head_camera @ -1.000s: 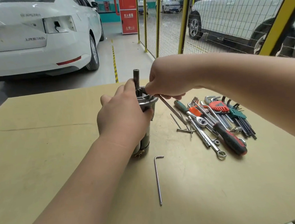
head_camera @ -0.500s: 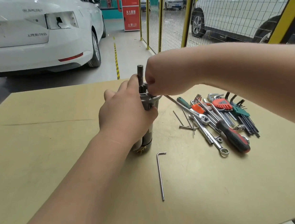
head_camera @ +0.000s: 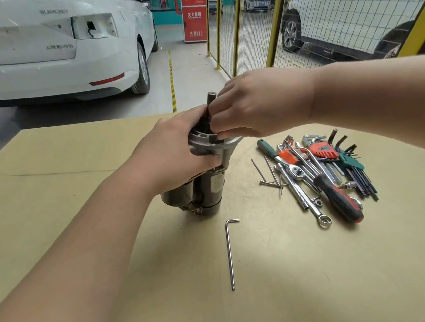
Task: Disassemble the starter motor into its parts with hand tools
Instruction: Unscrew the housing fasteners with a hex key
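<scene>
The starter motor (head_camera: 203, 184) stands upright on the table (head_camera: 56, 198), clasped by the left hand (head_camera: 178, 158); the right hand (head_camera: 257, 104) pinches something at its shaft end, unclear what. Long bolts (head_camera: 268, 171) lie removed; housing and body remain joined

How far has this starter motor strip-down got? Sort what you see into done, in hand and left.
Done: two long through bolts lie loose beside the tool pile, and a hex key lies set down.
In hand: the left hand steadies the upright starter motor; the right hand works at its top around the shaft.
Left: the body, the side cylinder and the silver end housing look joined.
</scene>
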Tool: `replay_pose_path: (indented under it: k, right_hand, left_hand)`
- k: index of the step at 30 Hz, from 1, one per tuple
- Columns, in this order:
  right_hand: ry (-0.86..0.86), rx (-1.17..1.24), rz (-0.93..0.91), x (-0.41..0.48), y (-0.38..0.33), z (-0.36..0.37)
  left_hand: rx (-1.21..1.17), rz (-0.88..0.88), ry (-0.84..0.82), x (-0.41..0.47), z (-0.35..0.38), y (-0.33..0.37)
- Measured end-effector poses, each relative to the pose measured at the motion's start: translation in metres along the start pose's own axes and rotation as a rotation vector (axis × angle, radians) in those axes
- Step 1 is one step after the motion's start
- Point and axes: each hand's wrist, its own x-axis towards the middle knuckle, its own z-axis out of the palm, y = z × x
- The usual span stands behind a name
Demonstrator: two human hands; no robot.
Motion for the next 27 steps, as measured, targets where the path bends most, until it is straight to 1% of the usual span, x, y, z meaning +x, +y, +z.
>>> replay_pose_path:
  k: [2,4,6,9,12,14,17,27]
  right_hand:
    - [-0.016,0.09,0.151,-0.001,-0.001,-0.004]
    - [-0.019,0.195,0.368,0.001,-0.001,-0.01]
    - [-0.094,0.267,0.55,0.005,-0.004,-0.012]
    - [-0.241,0.379,0.726,0.014,-0.009,-0.008]
    - [-0.263,0.568,0.874,0.019,-0.007,-0.006]
    - [-0.263,0.664,0.925,0.021,-0.005,-0.006]
    - [-0.271,0.733,0.968,0.025,-0.006,-0.005]
    - [-0.308,0.798,1.041,0.032,-0.01,-0.006]
  left_hand:
    - [0.006,-0.022,0.023,-0.001,0.001,0.001]
    - [0.028,-0.051,0.047,-0.002,0.005,0.003]
    - [0.076,-0.086,0.091,-0.003,0.011,0.006]
    - [0.164,-0.138,0.185,-0.004,0.019,0.01]
    - [0.209,-0.171,0.238,-0.007,0.024,0.013]
    - [0.239,-0.201,0.253,-0.009,0.026,0.015]
    - [0.258,-0.224,0.272,-0.013,0.029,0.018]
    - [0.292,-0.265,0.248,-0.011,0.029,0.024]
